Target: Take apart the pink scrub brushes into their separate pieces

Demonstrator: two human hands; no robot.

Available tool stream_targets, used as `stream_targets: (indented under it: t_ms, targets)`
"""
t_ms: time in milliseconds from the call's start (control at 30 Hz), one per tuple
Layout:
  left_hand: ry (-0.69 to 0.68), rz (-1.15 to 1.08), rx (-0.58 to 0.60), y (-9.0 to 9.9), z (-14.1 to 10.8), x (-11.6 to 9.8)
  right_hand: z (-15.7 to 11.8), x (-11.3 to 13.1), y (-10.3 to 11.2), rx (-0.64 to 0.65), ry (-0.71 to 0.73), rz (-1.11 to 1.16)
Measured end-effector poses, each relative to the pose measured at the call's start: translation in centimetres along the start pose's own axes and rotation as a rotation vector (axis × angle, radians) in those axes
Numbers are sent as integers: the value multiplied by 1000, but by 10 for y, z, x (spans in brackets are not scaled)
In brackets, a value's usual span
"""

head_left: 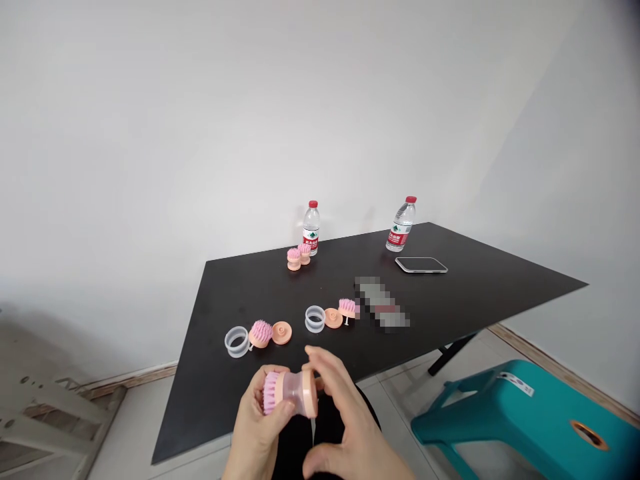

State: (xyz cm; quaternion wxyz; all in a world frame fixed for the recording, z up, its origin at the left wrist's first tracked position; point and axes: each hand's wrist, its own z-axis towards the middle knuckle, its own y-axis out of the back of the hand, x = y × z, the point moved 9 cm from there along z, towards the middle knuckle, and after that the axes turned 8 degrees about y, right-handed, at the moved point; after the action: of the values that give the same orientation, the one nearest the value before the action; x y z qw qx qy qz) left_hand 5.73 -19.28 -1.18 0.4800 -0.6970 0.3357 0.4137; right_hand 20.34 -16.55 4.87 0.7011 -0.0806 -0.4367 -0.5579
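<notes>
My left hand (263,420) is wrapped round a pink-bristled brush (296,392) with a clear middle and a peach cap, lying sideways near the table's front edge. Beside the cap, my right hand (345,417) has its thumb and fingers spread apart; its fingertips are at the cap's side, and whether they touch it I cannot tell. Beyond the hands lie a clear ring (237,342), a bristled head (261,333) and a peach disc (281,333). Further right are another clear ring (315,319), a peach disc (333,318) and a bristled head (348,308).
Two whole brushes (294,260) stand by a water bottle (311,230) at the back of the black table (230,287). Another bottle (401,225), a phone (421,265) and a blurred item (383,303) are on the right. A teal stool (540,407) stands at the right.
</notes>
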Motion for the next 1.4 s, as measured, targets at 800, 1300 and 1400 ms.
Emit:
stream_targets:
  t_ms: [800, 1300, 1400]
  targets:
    - [-34, 70, -131, 8, -6, -16, 13, -13, -16, 77, -173, 156]
    - [-208, 32, -253, 69, 12, -83, 75, -17, 1, -191, -65, 155]
    - [-270, 32, -255, 77, 31, -110, 120, -44, -22, -125, -164, 1]
